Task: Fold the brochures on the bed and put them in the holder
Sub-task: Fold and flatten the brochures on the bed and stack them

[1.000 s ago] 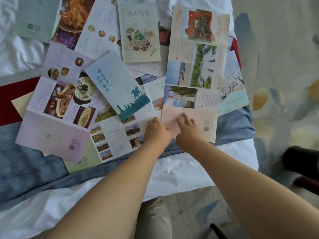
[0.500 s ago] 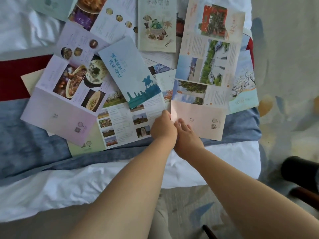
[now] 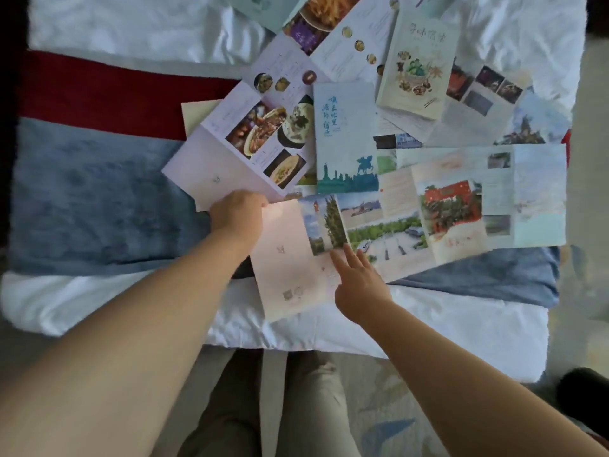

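A long unfolded brochure (image 3: 389, 225) with a pink end panel and landscape photos lies crosswise on the bed's near edge. My left hand (image 3: 239, 214) grips the far left corner of its pink panel. My right hand (image 3: 357, 285) rests on the brochure's near edge with straight fingers. Several other brochures lie spread behind it: a pale blue folded one with a skyline (image 3: 346, 140), a food-photo one (image 3: 250, 143), and a cream one with a bowl drawing (image 3: 418, 64). No holder is in view.
The bed has a white sheet (image 3: 131, 24) and a runner with a red band (image 3: 108, 90) and a blue band (image 3: 92, 192). My legs stand at the bed's near edge (image 3: 296, 344). Patterned carpet shows on the right.
The pink-ended brochure has been pulled out of the pile and turned from lengthwise to crosswise, nearer the bed edge. My hands have moved apart; the view shifted right.
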Motion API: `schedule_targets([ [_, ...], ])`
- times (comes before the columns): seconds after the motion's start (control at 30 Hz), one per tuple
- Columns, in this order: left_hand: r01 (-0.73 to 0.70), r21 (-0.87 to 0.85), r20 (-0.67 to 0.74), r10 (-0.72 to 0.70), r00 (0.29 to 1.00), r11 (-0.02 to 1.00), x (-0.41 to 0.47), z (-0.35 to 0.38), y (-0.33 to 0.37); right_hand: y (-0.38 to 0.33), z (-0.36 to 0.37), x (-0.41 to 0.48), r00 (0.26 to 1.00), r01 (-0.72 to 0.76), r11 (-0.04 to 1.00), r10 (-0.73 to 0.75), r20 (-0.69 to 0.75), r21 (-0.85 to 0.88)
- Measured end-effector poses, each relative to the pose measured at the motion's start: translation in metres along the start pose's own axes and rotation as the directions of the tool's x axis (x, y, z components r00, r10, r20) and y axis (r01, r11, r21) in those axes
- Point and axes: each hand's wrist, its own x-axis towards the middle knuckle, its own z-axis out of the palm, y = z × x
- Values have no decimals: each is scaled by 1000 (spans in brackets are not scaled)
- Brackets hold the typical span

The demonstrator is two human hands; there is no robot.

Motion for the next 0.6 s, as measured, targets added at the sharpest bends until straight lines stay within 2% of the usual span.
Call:
schedule_targets([
  [0.13, 21, 20, 6, -21, 1000, 1000, -2, -24, -94, -60, 21, 11, 996, 82, 996, -80, 38, -38],
  [0.27, 116, -195, -80, -134, 988, 974, -7, -18, -161, -113, 38, 24, 987, 153, 986, -150, 51, -66],
  [0.37, 206, -481, -106, -289, 951, 852, -18, 7, -174, -137, 50, 29, 982, 184, 978, -177, 67, -99],
  [0.43, 232, -605, -49, -327, 944, 761, -28, 28, -173, -148, 58, 30, 981, 188, 976, -181, 71, -110],
  [0.53, 222, -753, 74, -255, 964, 619, -43, 51, -158, -155, 64, 29, 980, 194, 969, -185, 71, -153],
  [0.6, 226, -778, 110, -228, 967, 586, -55, 60, -145, -159, 67, 31, 979, 197, 960, -181, 96, -199],
])
